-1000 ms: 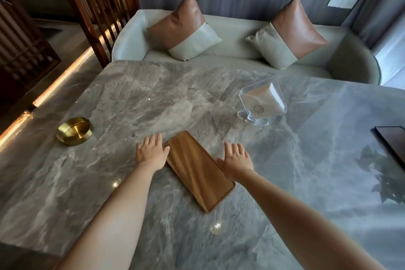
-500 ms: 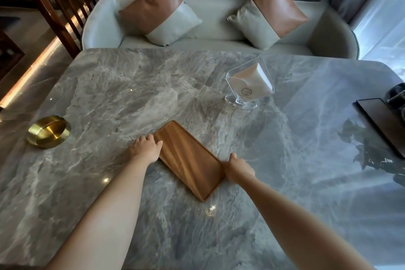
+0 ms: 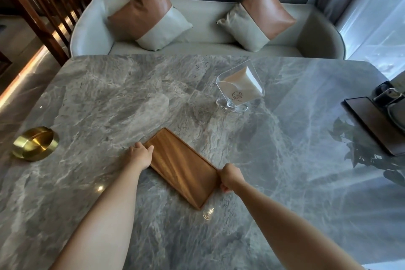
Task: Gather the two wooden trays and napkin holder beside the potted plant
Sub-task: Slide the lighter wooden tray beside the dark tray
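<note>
A light wooden tray (image 3: 182, 165) lies at a slant on the grey marble table (image 3: 274, 193), near the front middle. My left hand (image 3: 140, 153) grips its far left edge and my right hand (image 3: 230, 176) grips its near right edge, fingers curled over the rim. A clear napkin holder (image 3: 238, 89) with white napkins stands further back, right of centre. A darker tray (image 3: 377, 125) lies at the table's right edge with dark objects on it. The potted plant shows only as a leafy reflection (image 3: 359, 149) in the tabletop.
A round brass dish (image 3: 36, 142) sits near the left table edge. Behind the table stands a pale sofa (image 3: 206, 28) with two brown-and-grey cushions. A wooden slat screen (image 3: 50, 2) rises at the back left; a window is at the right.
My hands went from lying flat beside the tray to closing on its two edges. The view has tilted down and shifted right, so the dark tray shows more.
</note>
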The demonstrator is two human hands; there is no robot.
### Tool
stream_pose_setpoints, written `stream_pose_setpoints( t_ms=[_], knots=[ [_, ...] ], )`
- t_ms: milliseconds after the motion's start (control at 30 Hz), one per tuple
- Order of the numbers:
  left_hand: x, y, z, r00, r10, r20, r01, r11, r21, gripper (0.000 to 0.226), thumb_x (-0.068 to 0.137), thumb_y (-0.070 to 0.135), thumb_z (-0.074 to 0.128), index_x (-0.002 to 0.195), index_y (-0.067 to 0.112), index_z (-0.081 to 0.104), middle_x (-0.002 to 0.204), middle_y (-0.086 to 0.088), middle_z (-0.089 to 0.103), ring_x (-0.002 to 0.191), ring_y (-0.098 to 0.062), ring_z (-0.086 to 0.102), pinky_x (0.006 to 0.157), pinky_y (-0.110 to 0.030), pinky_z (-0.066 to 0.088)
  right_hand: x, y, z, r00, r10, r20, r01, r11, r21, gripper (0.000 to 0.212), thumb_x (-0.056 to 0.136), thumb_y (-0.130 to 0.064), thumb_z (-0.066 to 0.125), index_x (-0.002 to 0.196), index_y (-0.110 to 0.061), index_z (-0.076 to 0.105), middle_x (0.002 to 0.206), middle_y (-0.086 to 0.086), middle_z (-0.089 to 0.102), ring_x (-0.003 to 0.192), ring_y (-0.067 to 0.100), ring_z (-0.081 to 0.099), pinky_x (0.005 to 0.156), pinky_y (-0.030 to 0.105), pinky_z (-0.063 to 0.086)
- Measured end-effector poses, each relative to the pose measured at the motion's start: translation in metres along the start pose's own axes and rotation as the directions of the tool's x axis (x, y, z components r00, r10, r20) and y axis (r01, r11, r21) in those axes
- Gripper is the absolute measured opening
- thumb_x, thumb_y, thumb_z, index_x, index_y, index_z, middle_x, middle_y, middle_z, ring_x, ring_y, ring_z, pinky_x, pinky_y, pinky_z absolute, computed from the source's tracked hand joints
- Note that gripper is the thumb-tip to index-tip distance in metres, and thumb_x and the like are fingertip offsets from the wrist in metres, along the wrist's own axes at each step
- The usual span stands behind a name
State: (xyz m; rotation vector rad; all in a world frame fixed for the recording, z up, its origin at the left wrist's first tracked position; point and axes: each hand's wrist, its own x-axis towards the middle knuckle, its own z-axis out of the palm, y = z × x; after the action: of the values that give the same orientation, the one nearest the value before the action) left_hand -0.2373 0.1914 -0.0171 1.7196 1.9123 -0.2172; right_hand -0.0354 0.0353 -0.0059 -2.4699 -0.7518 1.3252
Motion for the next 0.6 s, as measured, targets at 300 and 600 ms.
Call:
stream_pose_setpoints(
  t_ms=[300,600],
  knots=[
    [-0.016,0.034,-0.015,0.999,-0.013,-0.043,0.008,0.993,-0.119,0.053,0.101,0.033,0.030,0.137,-0.006,0.029,0.145,-0.029,0.034,0.132,-0.043,0.037,0.106,-0.047,0.033,-0.002,0.008,-0.029,0.995,-0.089,-0.037,0.090,0.996,0.018,0.036,0.092,-0.010,0.040,0.056,-0.006,0.041,0.054,0.010,0.050,0.043,0.020,0.049,0.050,0.029,0.047],
    [-0.029,0.129,-0.047,0.971,0.124,-0.206,-0.140,0.988,-0.061,0.055,0.099,0.039,0.025,0.135,-0.002,0.035,0.140,-0.027,0.043,0.127,-0.042,0.044,0.100,-0.046,0.038,-0.005,0.022,-0.105,0.959,-0.197,-0.205,0.234,0.956,0.175,0.031,0.094,-0.021,0.042,0.065,-0.011,0.040,0.057,0.005,0.053,0.046,0.016,0.048,0.045,0.026,0.040]
  ],
)
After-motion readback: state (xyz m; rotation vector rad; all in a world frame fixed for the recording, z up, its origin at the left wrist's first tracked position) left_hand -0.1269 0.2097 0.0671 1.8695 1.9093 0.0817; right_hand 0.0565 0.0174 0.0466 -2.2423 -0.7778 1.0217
